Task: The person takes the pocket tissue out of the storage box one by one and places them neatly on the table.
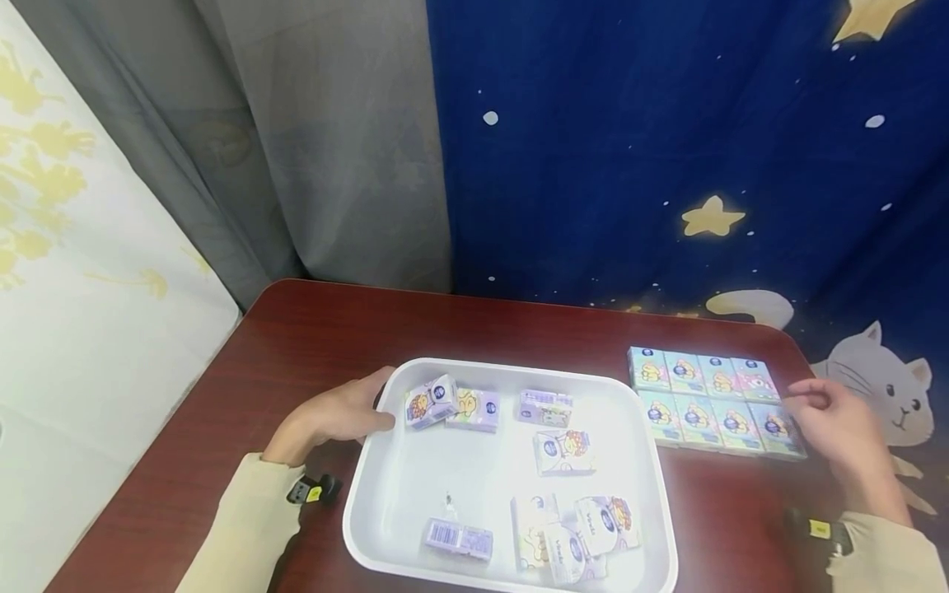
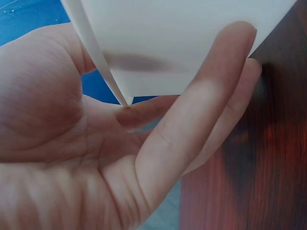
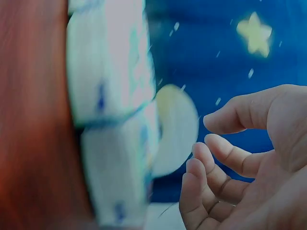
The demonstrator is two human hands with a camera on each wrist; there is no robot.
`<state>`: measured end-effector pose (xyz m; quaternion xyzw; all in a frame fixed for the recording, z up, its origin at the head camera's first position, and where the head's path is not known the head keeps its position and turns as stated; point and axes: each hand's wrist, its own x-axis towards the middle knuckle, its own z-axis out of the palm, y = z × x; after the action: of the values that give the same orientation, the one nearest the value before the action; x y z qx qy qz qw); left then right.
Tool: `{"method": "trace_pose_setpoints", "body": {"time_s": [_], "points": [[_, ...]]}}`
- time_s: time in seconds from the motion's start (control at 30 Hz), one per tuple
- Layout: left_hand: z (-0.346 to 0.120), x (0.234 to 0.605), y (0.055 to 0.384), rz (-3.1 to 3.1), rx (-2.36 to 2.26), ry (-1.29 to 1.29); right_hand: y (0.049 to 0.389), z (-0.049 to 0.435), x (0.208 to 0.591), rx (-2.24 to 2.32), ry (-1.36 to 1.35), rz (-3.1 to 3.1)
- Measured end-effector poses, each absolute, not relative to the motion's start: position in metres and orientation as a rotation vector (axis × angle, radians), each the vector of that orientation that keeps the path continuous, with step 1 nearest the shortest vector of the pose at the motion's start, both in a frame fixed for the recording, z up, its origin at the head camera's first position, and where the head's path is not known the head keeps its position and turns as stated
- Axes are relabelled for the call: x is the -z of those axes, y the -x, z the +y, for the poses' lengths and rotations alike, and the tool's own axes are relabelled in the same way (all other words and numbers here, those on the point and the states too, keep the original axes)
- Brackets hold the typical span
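Note:
At its left wall, a white plastic tray (image 1: 361, 486) is gripped by my left hand (image 1: 337, 416), thumb over the rim and fingers against the outside. The left wrist view shows the fingers (image 2: 180, 129) bent along the tray wall (image 2: 153, 43). Inside the tray lie several purple-and-white pocket tissue packs (image 1: 565, 453), scattered, some overlapping. My right hand (image 1: 845, 424) hovers beside the right end of a block of blue-green tissue packs (image 1: 697, 417), set side by side in two rows. In the right wrist view its fingers (image 3: 225, 158) are loosely bent and hold nothing, apart from the blurred packs (image 3: 115, 167).
A dark red-brown wooden table (image 1: 326, 329) carries everything, its rounded corners at the back. Behind it hang a grey curtain (image 1: 356, 148) and a blue star-patterned curtain (image 1: 593, 165). A white sheet with yellow flowers (image 1: 89, 329) is on the left.

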<state>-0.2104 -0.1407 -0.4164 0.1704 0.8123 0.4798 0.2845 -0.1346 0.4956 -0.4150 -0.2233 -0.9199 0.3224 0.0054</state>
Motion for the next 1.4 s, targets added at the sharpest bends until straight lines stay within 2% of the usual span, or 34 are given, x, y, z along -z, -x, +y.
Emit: {"method": "trace_pose_setpoints", "body": {"time_s": [0.4, 0.9, 1.4], "points": [[-0.142, 0.416, 0.212, 2.177, -1.279, -0.428, 0.133, 0.413, 0.370, -0.860, 0.228, -2.875], [-0.141, 0.419, 0.212, 2.198, -1.264, -0.430, 0.117, 0.321, 0.344, -0.852, -0.206, -2.892], [-0.139, 0.416, 0.209, 2.209, -1.264, -0.416, 0.135, 0.244, 0.321, -0.722, -0.642, -2.989]]}}
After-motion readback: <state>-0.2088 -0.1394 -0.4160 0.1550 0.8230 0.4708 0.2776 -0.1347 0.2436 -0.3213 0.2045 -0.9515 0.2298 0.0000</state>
